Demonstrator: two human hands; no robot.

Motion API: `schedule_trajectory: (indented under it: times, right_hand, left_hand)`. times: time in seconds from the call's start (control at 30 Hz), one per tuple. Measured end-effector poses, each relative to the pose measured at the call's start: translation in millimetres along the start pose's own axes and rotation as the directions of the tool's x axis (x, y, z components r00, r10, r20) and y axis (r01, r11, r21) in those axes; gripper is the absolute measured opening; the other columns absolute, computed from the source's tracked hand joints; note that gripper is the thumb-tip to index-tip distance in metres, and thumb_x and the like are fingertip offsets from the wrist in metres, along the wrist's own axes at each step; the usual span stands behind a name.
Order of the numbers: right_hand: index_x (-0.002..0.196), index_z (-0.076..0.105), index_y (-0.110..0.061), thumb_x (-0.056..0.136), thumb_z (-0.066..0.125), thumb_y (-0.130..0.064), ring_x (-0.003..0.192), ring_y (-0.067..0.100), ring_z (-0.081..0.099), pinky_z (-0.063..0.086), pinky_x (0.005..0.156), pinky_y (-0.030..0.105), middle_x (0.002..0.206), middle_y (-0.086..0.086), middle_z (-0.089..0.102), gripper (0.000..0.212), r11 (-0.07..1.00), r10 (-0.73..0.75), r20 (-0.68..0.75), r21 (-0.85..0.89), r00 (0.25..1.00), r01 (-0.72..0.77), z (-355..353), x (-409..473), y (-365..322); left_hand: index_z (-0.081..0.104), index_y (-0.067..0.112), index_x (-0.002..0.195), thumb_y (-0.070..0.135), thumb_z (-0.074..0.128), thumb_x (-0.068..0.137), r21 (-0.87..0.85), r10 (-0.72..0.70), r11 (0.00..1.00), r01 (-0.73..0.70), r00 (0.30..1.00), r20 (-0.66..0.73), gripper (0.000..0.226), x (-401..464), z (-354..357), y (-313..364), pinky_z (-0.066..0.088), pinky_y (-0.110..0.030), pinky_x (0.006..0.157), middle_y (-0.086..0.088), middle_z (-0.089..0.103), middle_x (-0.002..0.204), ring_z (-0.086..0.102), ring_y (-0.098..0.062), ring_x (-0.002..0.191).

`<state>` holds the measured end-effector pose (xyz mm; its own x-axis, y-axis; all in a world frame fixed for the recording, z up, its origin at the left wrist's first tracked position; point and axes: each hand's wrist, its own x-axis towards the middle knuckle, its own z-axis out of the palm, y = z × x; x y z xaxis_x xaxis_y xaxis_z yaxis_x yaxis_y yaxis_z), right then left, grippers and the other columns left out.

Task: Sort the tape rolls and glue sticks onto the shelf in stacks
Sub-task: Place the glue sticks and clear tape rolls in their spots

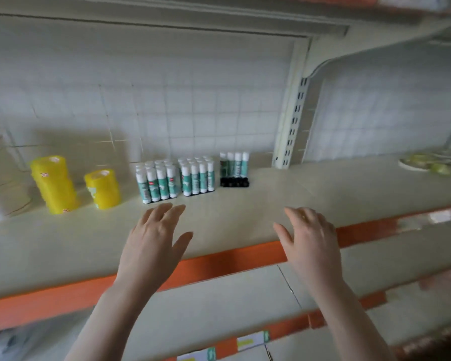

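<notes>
Both hands out over the pale cream shelf board (245, 217) with its orange front lip, holding nothing. Left hand (154, 241) spread, fingers straight and fanned toward the glue sticks; right hand (310, 238) relaxed, fingers gently bent, thumb out, hovering near the shelf's front edge.

Already standing at the back: tall stack of yellow tape rolls (54, 185), leaning a touch. Just beside it, shorter stack of yellow tape rolls (102, 188). Then left block of white-capped green glue sticks (158, 182), upright and packed tight. Close alongside, middle block of white-capped glue sticks (197, 177). Further right, apart from those, small row of glue sticks on black bases (234, 169). Off at far left, a pale whitish stack of large rolls (0, 178), partly cut off. Far right, blurred greenish items on a white plate-like shape (427, 164); hard to say what.

Handling, by the look of it: glue sticks light, stiff, smooth plastic, narrow-footed, so prone to toppling like dominoes. Best taken round the body of a whole cluster, squeezed from both sides, not by the caps. Tape rolls rigid, light to middling, slick on the outer wrap; likely safest gripped across the flat faces or around the rim, with the taller stack steadied before adding more.
</notes>
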<state>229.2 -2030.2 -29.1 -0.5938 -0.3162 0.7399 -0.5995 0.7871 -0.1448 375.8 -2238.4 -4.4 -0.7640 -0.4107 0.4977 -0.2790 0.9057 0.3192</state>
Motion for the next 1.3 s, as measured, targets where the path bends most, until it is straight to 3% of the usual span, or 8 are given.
schedule_trajectory:
  times: [0.3,0.53,1.03,1.3]
  right_hand:
    - [0.096,0.069,-0.012,0.078,0.053,-0.036,0.076,0.033,0.063,0.051,0.066,0.038,0.085,0.009,0.065,0.034,0.985,0.15,-0.031,-0.085,0.988,-0.152,-47,1,249]
    - [0.102,0.068,-0.011,0.077,0.074,-0.024,0.082,0.033,0.064,0.051,0.07,0.041,0.091,0.01,0.066,0.029,0.962,0.232,-0.026,-0.141,0.972,-0.234,-73,18,391]
    - [0.104,0.067,-0.006,0.077,0.074,-0.015,0.09,0.033,0.063,0.05,0.079,0.043,0.095,0.011,0.067,0.03,0.935,0.327,-0.065,-0.119,0.943,-0.333,-30,105,629]
    - [0.109,0.066,-0.008,0.081,0.067,-0.013,0.096,0.029,0.062,0.053,0.076,0.046,0.103,0.009,0.065,0.029,0.952,0.301,0.053,0.037,0.952,-0.303,-6,136,707]
  left_hand:
    - [0.051,0.018,0.132,0.032,0.064,0.084,-0.139,0.087,0.987,-0.083,0.996,0.023,0.052,46,113,227,0.042,-0.04,0.093,-0.005,0.049,0.136,0.041,-0.025,0.127]
    - [0.051,0.02,0.132,0.033,0.064,0.084,-0.192,0.167,0.969,-0.154,0.985,0.053,0.051,82,182,363,0.042,-0.037,0.092,0.0,0.049,0.134,0.042,-0.021,0.124]
    - [0.05,0.023,0.132,0.035,0.063,0.084,-0.275,0.263,0.934,-0.229,0.961,0.091,0.051,205,337,561,0.038,-0.032,0.097,0.002,0.047,0.137,0.04,-0.019,0.127]
    - [0.051,0.02,0.13,0.033,0.066,0.083,-0.189,0.213,0.964,-0.188,0.969,0.123,0.051,237,376,618,0.04,-0.034,0.095,0.001,0.049,0.134,0.045,-0.024,0.122]
